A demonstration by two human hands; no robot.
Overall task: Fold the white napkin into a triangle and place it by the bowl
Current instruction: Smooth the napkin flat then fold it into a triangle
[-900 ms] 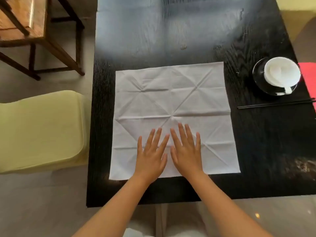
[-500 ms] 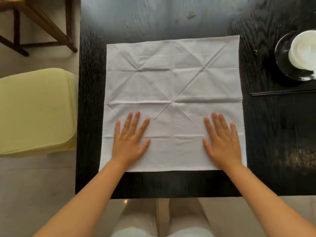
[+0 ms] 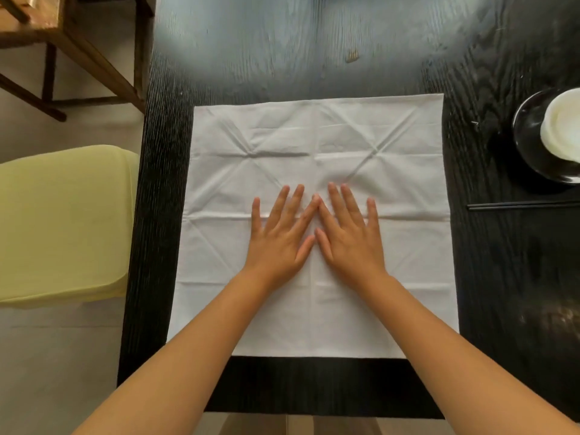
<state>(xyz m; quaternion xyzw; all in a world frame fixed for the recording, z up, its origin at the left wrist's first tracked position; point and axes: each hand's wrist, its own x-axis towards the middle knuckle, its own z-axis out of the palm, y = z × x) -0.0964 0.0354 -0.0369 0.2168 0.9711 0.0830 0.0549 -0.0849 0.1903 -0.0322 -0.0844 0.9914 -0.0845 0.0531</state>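
Grip flat-fingered, holding nothing: left hand (image 3: 282, 243) and right hand (image 3: 348, 243) back together mid-napkin (image 3: 317, 146) after smoothing outward, folding unbegun.

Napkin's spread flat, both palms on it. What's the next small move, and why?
Probably pinch one near corner and carry it to the opposite far corner. The napkin lies open and unfolded, and both the left hand and right hand only press its middle.

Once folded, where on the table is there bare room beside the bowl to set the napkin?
Bare dark table runs across the far side beyond the napkin. A narrower strip lies between napkin and bowl. Below the chopsticks, the right side is also bare. The bowl's dark saucer and chopsticks crowd the right edge. Both flat hands, left hand and right hand, cover the napkin's middle.
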